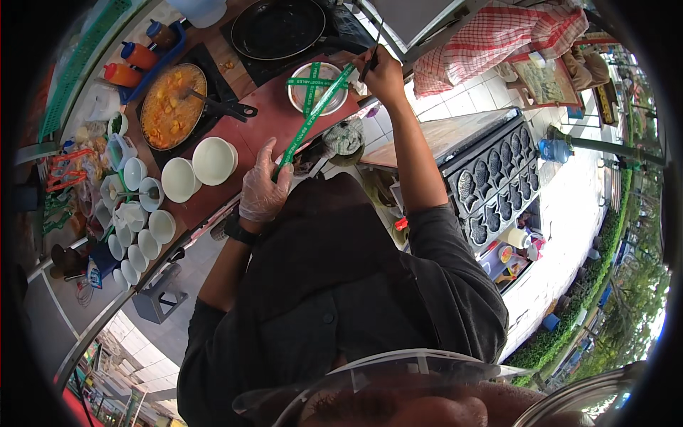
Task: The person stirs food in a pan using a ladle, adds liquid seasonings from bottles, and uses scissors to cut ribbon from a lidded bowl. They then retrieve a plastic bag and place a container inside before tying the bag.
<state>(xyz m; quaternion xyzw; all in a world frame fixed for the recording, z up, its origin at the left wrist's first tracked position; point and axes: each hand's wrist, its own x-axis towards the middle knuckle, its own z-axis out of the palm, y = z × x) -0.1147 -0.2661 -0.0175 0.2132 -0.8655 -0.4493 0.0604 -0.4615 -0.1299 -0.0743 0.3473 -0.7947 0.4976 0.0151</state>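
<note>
My left hand (262, 189), in a clear plastic glove, pinches one end of a green printed tape strip (309, 124). The strip runs slantwise up to my bare right hand (383, 74), which grips slim dark scissors (379, 33) with the point away from me. Whether my right fingers also pinch the tape is hard to see. Under the strip, a round white container (292, 102) stands on the red counter (267, 125). Two more green tape bands (310, 81) cross over its top.
Orange stew bubbles in a frying pan (173, 107) at left, its black handle over the counter. A second black pan (277, 26) sits beyond. White bowls (179, 179) and smaller cups crowd the left. Sauce bottles (140, 55) stand in a blue tray. A fish-shaped mould pan (493, 176) lies right.
</note>
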